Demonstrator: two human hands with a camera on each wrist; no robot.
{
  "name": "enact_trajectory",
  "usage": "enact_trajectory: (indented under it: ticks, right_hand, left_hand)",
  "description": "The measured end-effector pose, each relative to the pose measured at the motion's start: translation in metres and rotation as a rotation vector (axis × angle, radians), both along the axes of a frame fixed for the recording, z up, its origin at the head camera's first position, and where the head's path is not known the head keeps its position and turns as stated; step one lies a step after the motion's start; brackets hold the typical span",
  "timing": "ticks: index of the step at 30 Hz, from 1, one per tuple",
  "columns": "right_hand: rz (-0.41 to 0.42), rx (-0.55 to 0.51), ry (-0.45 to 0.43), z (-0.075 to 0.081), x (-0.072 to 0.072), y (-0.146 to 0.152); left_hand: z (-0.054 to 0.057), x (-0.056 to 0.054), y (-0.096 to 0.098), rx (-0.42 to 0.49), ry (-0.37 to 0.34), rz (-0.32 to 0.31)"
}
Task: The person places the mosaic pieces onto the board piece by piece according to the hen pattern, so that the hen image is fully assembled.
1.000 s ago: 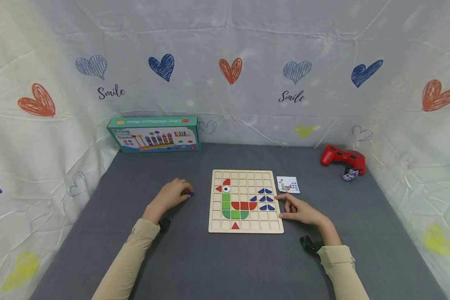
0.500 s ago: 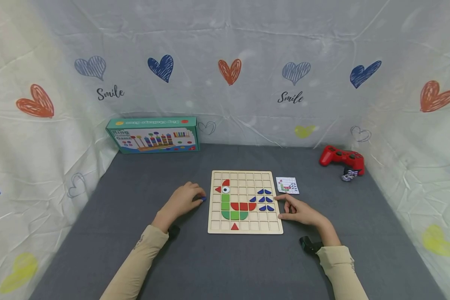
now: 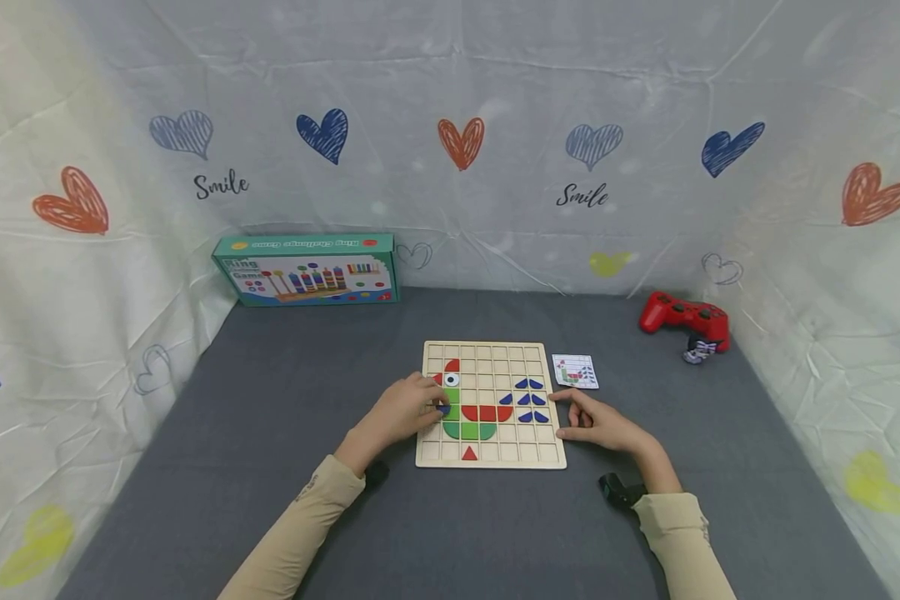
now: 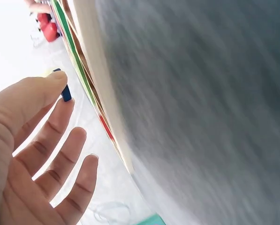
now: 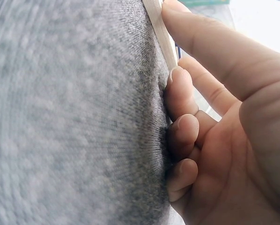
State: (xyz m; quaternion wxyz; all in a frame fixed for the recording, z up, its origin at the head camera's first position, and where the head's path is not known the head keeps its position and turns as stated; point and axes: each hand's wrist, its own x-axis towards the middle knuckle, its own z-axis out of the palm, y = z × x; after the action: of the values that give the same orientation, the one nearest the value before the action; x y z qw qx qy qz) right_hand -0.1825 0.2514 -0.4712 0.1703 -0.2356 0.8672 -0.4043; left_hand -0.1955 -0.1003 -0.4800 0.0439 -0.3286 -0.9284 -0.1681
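Observation:
My left hand (image 3: pixel 401 410) is over the left edge of the square wooden grid board (image 3: pixel 486 382). Between its thumb and index finger it pinches a small blue puzzle piece (image 4: pixel 66 93); the other fingers are spread apart in the left wrist view. On the board, red, green and blue pieces form a bird-like figure with a round eye piece (image 3: pixel 452 380). Several blue pieces (image 3: pixel 532 400) lie at the right, and a red triangle (image 3: pixel 469 454) lies near the front. My right hand (image 3: pixel 602 421) touches the board's right edge with thumb and extended index finger, its other fingers curled.
A small picture card (image 3: pixel 574 372) lies just right of the board. Farther back at the right are a red game controller (image 3: pixel 685 313) and a small dark striped object (image 3: pixel 700 350). A green game box (image 3: pixel 307 271) stands at the back left against the printed cloth.
My left hand has moved right from the tablecloth to over the board's left side, carrying the blue puzzle piece. The right hand has stayed at the board's edge.

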Motion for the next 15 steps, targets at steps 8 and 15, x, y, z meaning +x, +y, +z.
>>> enact_trajectory:
  ticks: [8, 15]
  right_hand:
    - [-0.002, 0.002, 0.002, -0.002, 0.000, 0.000]
    - [-0.004, 0.004, 0.003, -0.003, -0.001, 0.001]
  left_hand:
    - [0.000, 0.000, 0.026, -0.021, 0.041, -0.073]
    - [0.001, 0.001, 0.051, -0.030, -0.003, -0.116]
